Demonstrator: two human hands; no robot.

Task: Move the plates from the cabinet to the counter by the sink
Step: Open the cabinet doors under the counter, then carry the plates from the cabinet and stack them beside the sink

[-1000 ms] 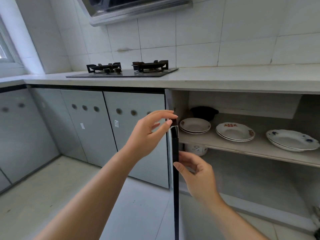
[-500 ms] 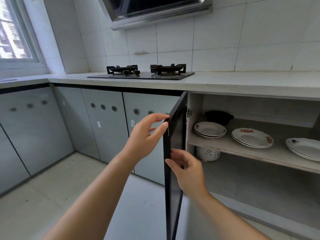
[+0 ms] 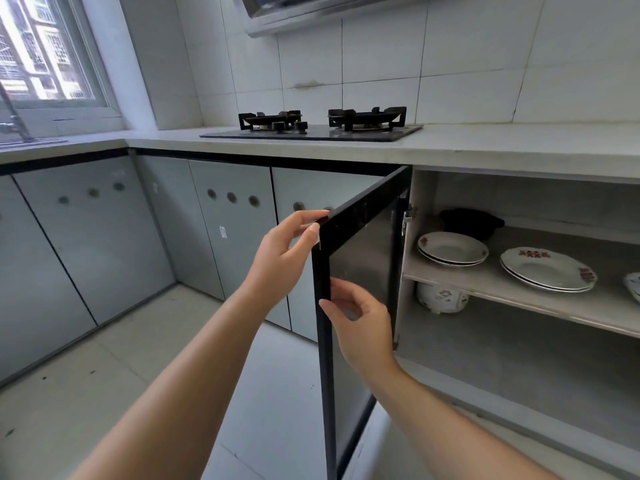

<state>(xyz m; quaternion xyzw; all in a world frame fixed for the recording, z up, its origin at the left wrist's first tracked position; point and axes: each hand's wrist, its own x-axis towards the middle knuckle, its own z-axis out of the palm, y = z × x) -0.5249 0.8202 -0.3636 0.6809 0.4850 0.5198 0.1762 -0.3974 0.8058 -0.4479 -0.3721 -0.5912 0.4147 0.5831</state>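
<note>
right now our left hand [image 3: 280,261] pinches the top free corner of the cabinet door [image 3: 363,258], fingers laid over its upper edge and thumb against the near edge. our right hand [image 3: 360,327] grips the door's upright free edge just below, fingers curled round it. the door stands swung well out from the cabinet [image 3: 519,362], its dark frame nearly edge-on to us, and the opening to its right is wide.

inside, on the shelf [image 3: 502,292], a left stack [image 3: 452,249] of plates sits near the hinge side and a middle stack [image 3: 547,268] with red markings sits apart from it, with bare shelf in front of both. the pale counter [image 3: 502,150] runs above, carrying a black gas stove [image 3: 311,129], and bends round the corner at the left toward the sink [image 3: 31,142] and tap [image 3: 14,116] under the window [image 3: 45,53]. closed grey doors [image 3: 86,244] line the base units over a light tiled floor [image 3: 104,375].

a third plate [image 3: 634,284] is cut off by the right edge, so we see only part of its rim. a dark pot [image 3: 471,221] sits in shadow behind the left stack, and a white vessel [image 3: 441,299] below is partly hidden by the shelf. of the sink we make out only a strip at the frame edge.
</note>
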